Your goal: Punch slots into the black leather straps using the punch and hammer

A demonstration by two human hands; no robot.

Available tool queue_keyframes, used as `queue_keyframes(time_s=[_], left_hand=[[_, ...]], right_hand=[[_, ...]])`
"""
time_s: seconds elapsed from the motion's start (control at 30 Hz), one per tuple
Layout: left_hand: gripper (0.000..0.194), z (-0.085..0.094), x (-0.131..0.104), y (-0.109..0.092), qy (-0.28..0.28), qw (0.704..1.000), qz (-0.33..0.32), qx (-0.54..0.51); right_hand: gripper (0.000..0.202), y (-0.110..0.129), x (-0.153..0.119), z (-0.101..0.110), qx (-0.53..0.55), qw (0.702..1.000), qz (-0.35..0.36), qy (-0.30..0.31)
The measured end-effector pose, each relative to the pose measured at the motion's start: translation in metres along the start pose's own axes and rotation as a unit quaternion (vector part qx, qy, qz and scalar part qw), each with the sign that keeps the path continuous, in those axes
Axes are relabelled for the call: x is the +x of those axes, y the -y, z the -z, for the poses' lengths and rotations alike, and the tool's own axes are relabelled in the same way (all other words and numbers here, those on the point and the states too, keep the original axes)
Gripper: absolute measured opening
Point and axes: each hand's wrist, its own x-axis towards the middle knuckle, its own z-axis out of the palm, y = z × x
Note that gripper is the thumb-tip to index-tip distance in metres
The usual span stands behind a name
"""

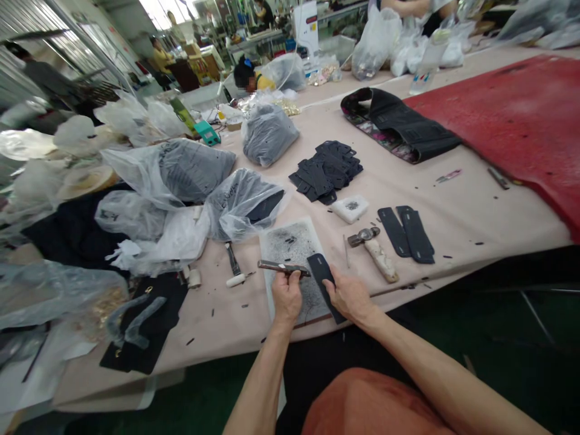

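My left hand (pixel 287 296) is closed around a metal punch (pixel 277 266), which points left over a white board (pixel 294 238) speckled with black marks. In my right hand (pixel 351 296) is a dark strap piece (pixel 322 278) with a small slot near its top end. The strap's top end is close to the right end of the punch; whether they touch I cannot tell. To the right lies a ball-peen hammer (pixel 379 257) with a worn, pale handle. Beyond it rest several similar dark pieces (pixel 408 234). A small white block (pixel 350 209) with a dark patch sits behind the board.
A heap of dark pieces (pixel 327 169) lies further back. Plastic bags (pixel 247 202) crowd the left, near a black-handled tool (pixel 233 266). At right are a red sheet (pixel 512 115) and a black folded panel (pixel 403 124). A person (pixel 251 75) works across the table.
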Motion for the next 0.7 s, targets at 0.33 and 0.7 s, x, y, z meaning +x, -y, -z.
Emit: queue_keyframes(time_s=[0.33,0.7], left_hand=[[0.019,-0.034,0.02,-0.007,0.056,0.989,-0.097,0.1],[0.02,-0.034,0.019,-0.007,0.085,0.985,-0.101,0.113]], right_hand=[[0.041,-0.001,-0.012,0.005,0.024,0.999,-0.026,0.028],[0.041,-0.014,0.011,-0.01,0.139,0.987,0.038,-0.066]])
